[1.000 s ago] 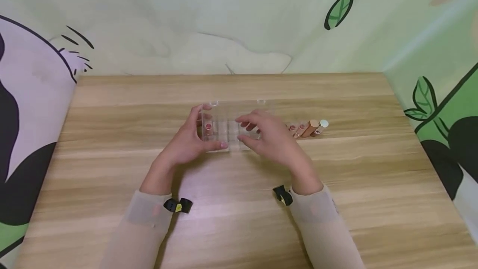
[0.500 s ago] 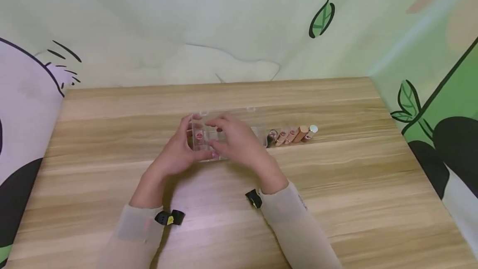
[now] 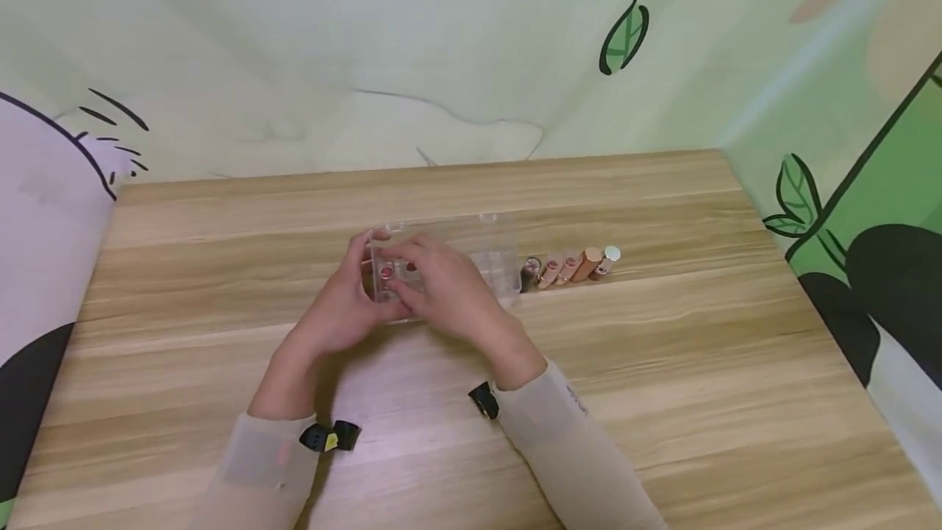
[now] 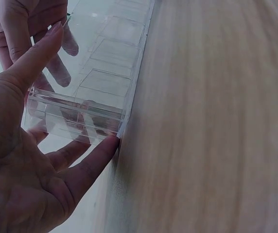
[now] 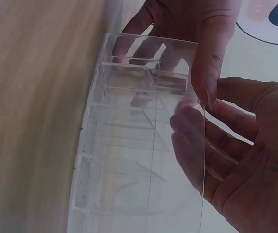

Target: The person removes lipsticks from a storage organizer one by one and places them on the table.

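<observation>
A clear plastic organizer box (image 3: 482, 256) with compartments sits mid-table. Its left end is held by my left hand (image 3: 342, 309), thumb along the front and fingers round the side and back. Inside that end stands a lipstick (image 3: 386, 271) with a reddish top, seen through the plastic as a blurred shape in the wrist views. My right hand (image 3: 449, 289) is over the box, thumb and fingers spread apart around the lipstick. In the right wrist view, loosely bent fingers (image 5: 187, 128) of that hand are beside the lipstick; no clear contact shows.
Several lipsticks stand in a row right of the box: a dark one (image 3: 531, 272), pinkish ones (image 3: 549, 272), a copper one (image 3: 587, 265) and a silver-topped one (image 3: 607, 261). Painted walls rise behind the wooden table (image 3: 662, 350) and at both sides.
My right hand has moved left across the box, from its right half to the lipstick at the left end. The left hand keeps its hold. The head view has shifted slightly.
</observation>
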Motion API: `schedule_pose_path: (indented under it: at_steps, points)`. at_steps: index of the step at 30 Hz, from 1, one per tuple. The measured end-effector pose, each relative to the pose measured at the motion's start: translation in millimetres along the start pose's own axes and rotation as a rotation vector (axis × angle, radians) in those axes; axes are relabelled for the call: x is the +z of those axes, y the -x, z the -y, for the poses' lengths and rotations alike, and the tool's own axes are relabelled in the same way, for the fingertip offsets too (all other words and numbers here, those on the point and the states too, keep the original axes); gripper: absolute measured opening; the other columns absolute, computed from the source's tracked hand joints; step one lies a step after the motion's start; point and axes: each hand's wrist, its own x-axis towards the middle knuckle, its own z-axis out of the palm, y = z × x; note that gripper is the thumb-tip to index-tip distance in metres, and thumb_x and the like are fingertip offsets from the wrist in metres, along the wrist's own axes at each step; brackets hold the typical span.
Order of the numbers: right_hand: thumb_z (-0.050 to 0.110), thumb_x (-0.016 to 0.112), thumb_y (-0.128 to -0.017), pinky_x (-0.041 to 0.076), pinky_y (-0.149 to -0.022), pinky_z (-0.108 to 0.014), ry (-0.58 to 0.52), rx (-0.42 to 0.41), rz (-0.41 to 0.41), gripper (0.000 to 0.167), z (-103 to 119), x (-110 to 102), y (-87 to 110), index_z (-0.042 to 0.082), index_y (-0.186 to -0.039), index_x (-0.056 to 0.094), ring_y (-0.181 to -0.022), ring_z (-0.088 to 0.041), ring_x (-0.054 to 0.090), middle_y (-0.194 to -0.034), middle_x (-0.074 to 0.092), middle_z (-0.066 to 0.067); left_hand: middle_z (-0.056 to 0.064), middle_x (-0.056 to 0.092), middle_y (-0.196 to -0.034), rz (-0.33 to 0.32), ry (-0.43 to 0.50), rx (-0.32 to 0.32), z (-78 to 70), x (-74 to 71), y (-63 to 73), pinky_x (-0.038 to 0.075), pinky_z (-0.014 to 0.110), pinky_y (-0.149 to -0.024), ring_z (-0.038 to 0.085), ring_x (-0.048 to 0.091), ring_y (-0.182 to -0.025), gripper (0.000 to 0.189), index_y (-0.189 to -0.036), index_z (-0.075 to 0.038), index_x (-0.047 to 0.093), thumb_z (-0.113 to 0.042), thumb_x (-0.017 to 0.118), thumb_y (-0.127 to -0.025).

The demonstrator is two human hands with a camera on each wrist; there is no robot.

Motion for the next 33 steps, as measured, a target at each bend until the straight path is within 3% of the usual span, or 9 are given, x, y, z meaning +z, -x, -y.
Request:
schedule_pose_path:
  at_steps: [10, 16, 26, 33]
  points:
    - [0.021, 0.07, -0.1, 0.053, -0.101, -0.042, 0.022, 0.023, 0.015, 0.038, 5.8, 4.9, -0.6, 0.014, -0.136, 0.065, -0.119, -0.024, 0.065, -0.135, 0.065, -0.005, 0.01, 0.044, -0.153, -0.003, 0.009, 0.018, -1.0, -0.3, 1.9, 0.046, 0.058, -0.106, 0.036, 0.049, -0.138, 0.098, -0.154, -0.037, 0.024, -0.029, 0.09, -0.082]
    - [0.017, 0.072, -0.098, 0.055, -0.097, -0.041, -0.003, 0.026, -0.018, 0.032, 7.1, 10.4, -2.5, 0.012, -0.13, 0.066, -0.115, -0.026, 0.068, -0.134, 0.067, -0.006, 0.009, 0.045, -0.154, -0.008, 0.018, 0.021, -0.6, -0.2, 2.7, 0.046, 0.058, -0.106, 0.036, 0.048, -0.14, 0.098, -0.155, -0.035, 0.025, -0.029, 0.09, -0.082]
    - [0.016, 0.07, -0.099, 0.057, -0.092, -0.039, -0.01, 0.048, -0.055, 0.028, 6.4, 10.5, -4.7, 0.012, -0.126, 0.065, -0.107, -0.022, 0.07, -0.123, 0.072, -0.004, 0.009, 0.046, -0.151, -0.002, 0.022, 0.016, -2.2, -1.7, 1.8, 0.047, 0.055, -0.105, 0.033, 0.055, -0.132, 0.098, -0.154, -0.039, 0.024, -0.03, 0.09, -0.081]
    - [0.017, 0.07, -0.099, 0.056, -0.093, -0.037, -0.016, 0.038, -0.053, 0.03, 6.1, 8.2, -3.4, 0.013, -0.128, 0.066, -0.108, -0.02, 0.07, -0.128, 0.071, -0.003, 0.008, 0.047, -0.149, 0.004, 0.056, 0.01, -1.6, -1.1, 1.9, 0.049, 0.05, -0.102, 0.03, 0.06, -0.123, 0.099, -0.154, -0.037, 0.025, -0.031, 0.091, -0.081]
